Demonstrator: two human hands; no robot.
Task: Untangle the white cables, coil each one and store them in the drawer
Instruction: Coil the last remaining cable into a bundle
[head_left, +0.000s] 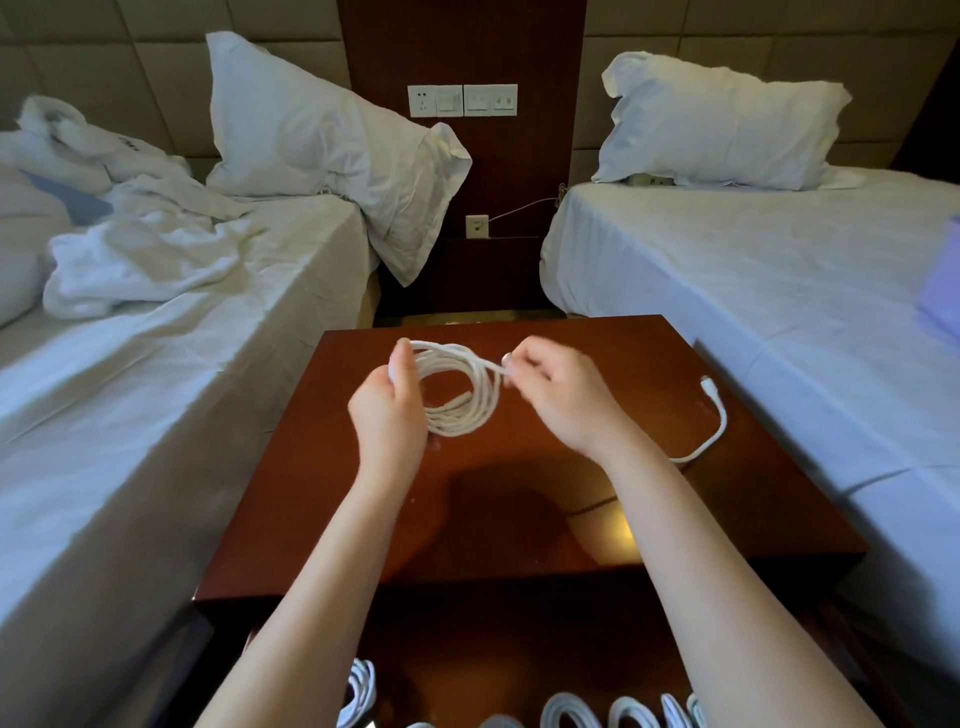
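My left hand (387, 410) grips a coil of white cable (462, 410) by its left side, above the brown nightstand (519, 493). With its fingertips my right hand (556, 395) pinches the cable's loose end at the coil's upper right. A second white cable (714, 431) lies loose on the nightstand's right side, with its plug pointing away. Below the nightstand top, the open drawer (467, 675) holds several coiled white cables (566, 712), partly hidden by my forearms.
A bed with rumpled white linen (130, 249) and a pillow stands to the left. To the right is a made bed (753, 270) with a pillow. Wall sockets (462, 100) sit on the wood panel behind the nightstand.
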